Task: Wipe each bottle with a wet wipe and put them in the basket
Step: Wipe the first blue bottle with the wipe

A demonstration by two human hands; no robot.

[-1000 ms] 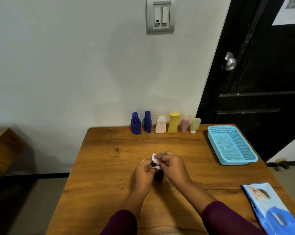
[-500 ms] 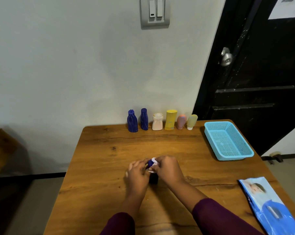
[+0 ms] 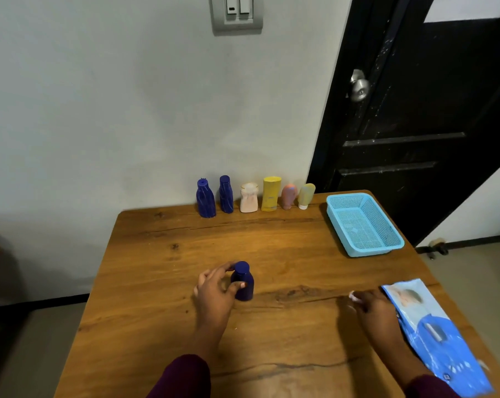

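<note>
The left hand (image 3: 214, 290) gripped a small dark-blue bottle (image 3: 243, 282) that stood upright on the table (image 3: 286, 254), thumb across its front and fingers curled round its far side below the cap. The right hand (image 3: 370, 307) lay well apart from it, off to the right, palm down on the wood, with its fingers closed on a scrap of white wipe (image 3: 352, 296) that showed only at the fingertips. Just beside that hand, touching its outer edge, lay a flat blue wipe pack (image 3: 438, 337), stretching back along the table's right edge toward the person.

Beyond the right hand, further from the person and near the table's far right corner, sat a light-blue mesh basket (image 3: 386, 228) with nothing visible in it. Beyond the left hand, at the far edge against the wall (image 3: 99, 110), six more bottles stood upright in a close row. From left to right they were a ribbed blue bottle (image 3: 205, 199), a slimmer blue one (image 3: 226, 194), a pale pink one (image 3: 249, 198), a yellow one (image 3: 271, 193), a small pink one (image 3: 288, 196) and a pale green one (image 3: 305, 195) on a white cap. The row sat slightly to the right of the left hand, ending short of the basket.

Dark maroon sleeves (image 3: 182, 377) covered both forearms near the bottom of the view. A black door (image 3: 429, 110) with a metal knob (image 3: 358, 87) stood behind the basket, and a light switch (image 3: 237, 12) was on the wall above the bottles.
</note>
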